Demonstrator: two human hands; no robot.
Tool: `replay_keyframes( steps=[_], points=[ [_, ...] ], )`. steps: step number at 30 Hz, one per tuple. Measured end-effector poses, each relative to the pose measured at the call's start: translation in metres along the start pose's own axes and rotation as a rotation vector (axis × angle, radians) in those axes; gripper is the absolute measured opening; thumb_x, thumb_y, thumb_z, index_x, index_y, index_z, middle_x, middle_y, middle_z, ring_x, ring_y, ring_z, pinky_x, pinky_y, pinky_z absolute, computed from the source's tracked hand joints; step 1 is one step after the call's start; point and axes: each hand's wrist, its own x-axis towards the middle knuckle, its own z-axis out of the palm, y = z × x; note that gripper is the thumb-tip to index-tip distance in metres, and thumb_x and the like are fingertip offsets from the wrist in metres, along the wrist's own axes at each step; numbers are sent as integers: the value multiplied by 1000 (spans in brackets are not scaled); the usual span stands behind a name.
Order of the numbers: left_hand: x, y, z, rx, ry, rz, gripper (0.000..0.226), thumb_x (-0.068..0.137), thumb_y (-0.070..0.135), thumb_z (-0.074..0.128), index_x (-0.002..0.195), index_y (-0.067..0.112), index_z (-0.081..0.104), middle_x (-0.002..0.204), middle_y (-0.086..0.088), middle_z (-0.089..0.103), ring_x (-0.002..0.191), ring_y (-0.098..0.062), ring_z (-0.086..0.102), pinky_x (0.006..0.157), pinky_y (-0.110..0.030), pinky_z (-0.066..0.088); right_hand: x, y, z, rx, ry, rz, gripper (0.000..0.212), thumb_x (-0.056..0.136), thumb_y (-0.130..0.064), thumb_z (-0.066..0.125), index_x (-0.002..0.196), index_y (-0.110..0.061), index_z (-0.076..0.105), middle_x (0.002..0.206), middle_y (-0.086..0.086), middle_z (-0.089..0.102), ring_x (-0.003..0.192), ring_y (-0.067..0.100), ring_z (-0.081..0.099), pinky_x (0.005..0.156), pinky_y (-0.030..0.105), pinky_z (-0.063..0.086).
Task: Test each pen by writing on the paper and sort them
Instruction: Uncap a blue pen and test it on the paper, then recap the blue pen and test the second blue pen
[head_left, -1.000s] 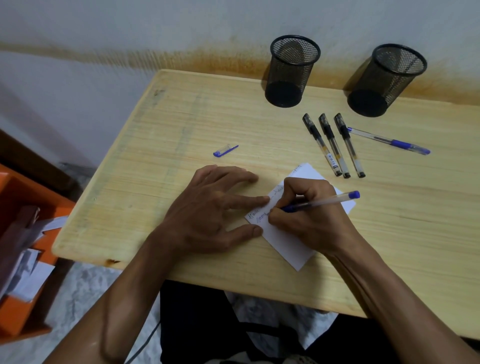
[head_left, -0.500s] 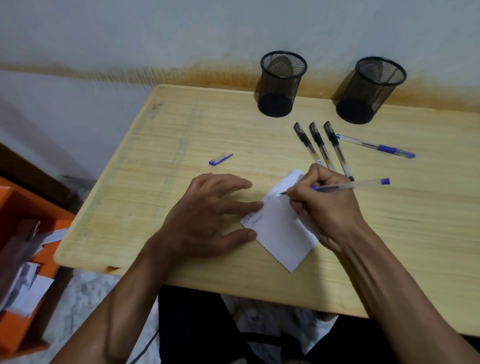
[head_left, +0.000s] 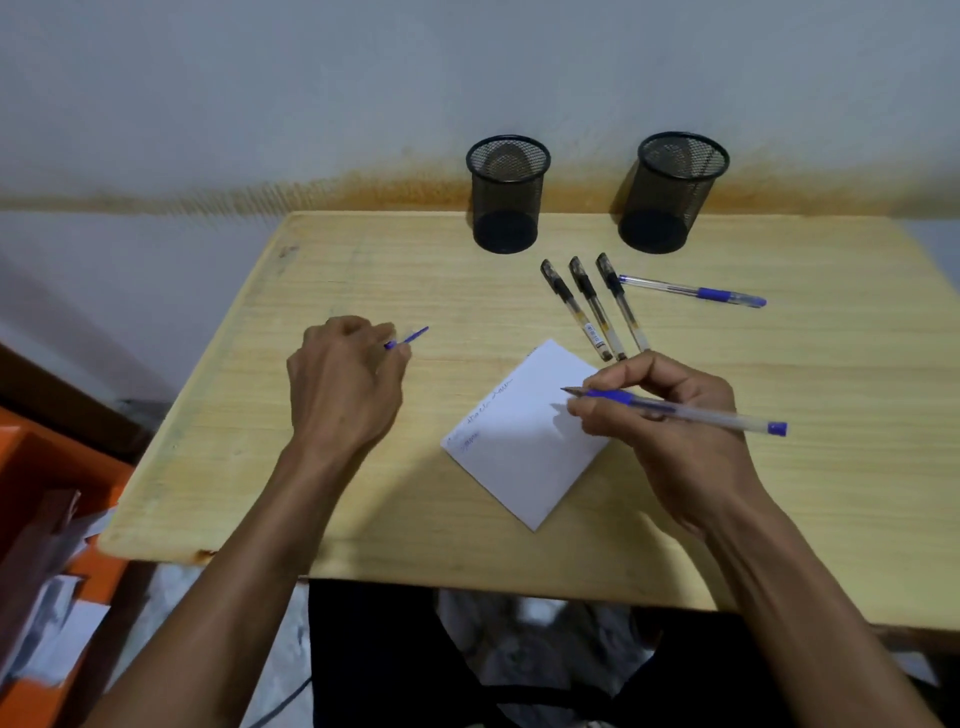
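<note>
A white paper (head_left: 524, 447) with a few scribbled lines lies slanted on the wooden table (head_left: 779, 467). My right hand (head_left: 670, 441) holds an uncapped blue pen (head_left: 691, 413), its tip lifted just above the paper's right side. My left hand (head_left: 345, 384) is off the paper, at the left, fingers closed on the blue pen cap (head_left: 408, 339). Three black capped pens (head_left: 597, 312) lie side by side beyond the paper, and another blue pen (head_left: 693, 292) lies to their right.
Two black mesh pen cups (head_left: 506, 195) (head_left: 672, 192) stand at the table's back edge against the wall. An orange bin (head_left: 47, 519) with papers sits on the floor at the left. My lap shows under the table's front edge.
My left hand left the paper and moved left onto the blue cap. My right hand stopped writing and raised the pen tip off the paper, shifting right.
</note>
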Motion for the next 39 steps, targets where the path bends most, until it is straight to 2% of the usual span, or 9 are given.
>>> replay_keyframes(
  steps=[2, 7, 9, 13, 16, 21, 27, 35, 39],
  points=[
    [0, 0, 1, 9, 2, -8, 29, 90, 37, 59, 101, 19, 79, 104, -9, 72, 107, -42, 60, 89, -50, 49, -6, 0, -6, 24, -11, 41, 23, 72, 18, 74, 77, -4, 71, 88, 14, 77, 83, 26, 78, 76, 32, 63],
    [-7, 8, 4, -68, 37, 21, 23, 92, 35, 64, 101, 20, 79, 113, -1, 70, 110, -30, 59, 95, -40, 46, -18, -2, -16, 17, 23, 13, 12, 80, 4, 76, 86, 0, 66, 75, 11, 77, 67, 21, 74, 56, 27, 57],
    [-14, 27, 0, -229, 59, 48, 13, 93, 28, 69, 99, 21, 78, 110, 7, 68, 110, -18, 59, 91, -26, 44, -19, -7, -19, 17, 63, -22, 14, 78, 2, 79, 85, 0, 67, 77, 10, 78, 68, 18, 74, 63, 30, 60],
    [-25, 62, -8, -502, -33, 141, 10, 92, 27, 66, 98, 27, 75, 110, 11, 68, 111, -7, 64, 91, -17, 46, -18, -20, -22, 21, 41, -60, 15, 74, -4, 81, 83, -15, 77, 89, 7, 79, 87, 26, 76, 81, 46, 62],
    [-32, 79, -9, -582, -123, 194, 15, 91, 28, 65, 100, 23, 76, 114, 6, 70, 113, -5, 64, 95, -15, 45, -17, -29, -22, -78, 63, -154, 10, 79, -12, 79, 84, -20, 78, 84, 2, 79, 80, 22, 76, 72, 48, 63],
    [-41, 94, -11, -643, -199, 216, 13, 91, 29, 64, 100, 33, 73, 117, 12, 69, 116, -3, 62, 94, -11, 43, -15, -36, -24, -215, 95, -221, 8, 82, -23, 77, 77, -29, 76, 81, -13, 77, 81, 7, 71, 68, 36, 59],
    [-39, 95, -11, -662, -232, 211, 15, 92, 27, 64, 101, 34, 74, 117, 14, 69, 118, -3, 62, 95, -10, 42, -17, -36, -29, -202, 111, -199, 9, 81, -25, 77, 73, -28, 75, 81, -10, 77, 81, 15, 72, 68, 51, 55],
    [-39, 98, -19, -665, -299, 273, 14, 92, 35, 64, 103, 33, 74, 110, 18, 72, 116, -9, 64, 94, -12, 43, -12, -36, -24, -222, -2, -171, 4, 80, -32, 78, 78, -28, 76, 86, -11, 77, 84, 6, 71, 64, 22, 55],
    [-37, 104, -23, -710, -231, 288, 16, 91, 37, 61, 98, 32, 74, 100, 18, 73, 104, -12, 68, 87, -17, 48, -14, -32, -19, -164, 31, -205, 7, 79, -32, 77, 81, -25, 77, 85, -8, 77, 80, 6, 70, 62, 23, 53]
  ],
)
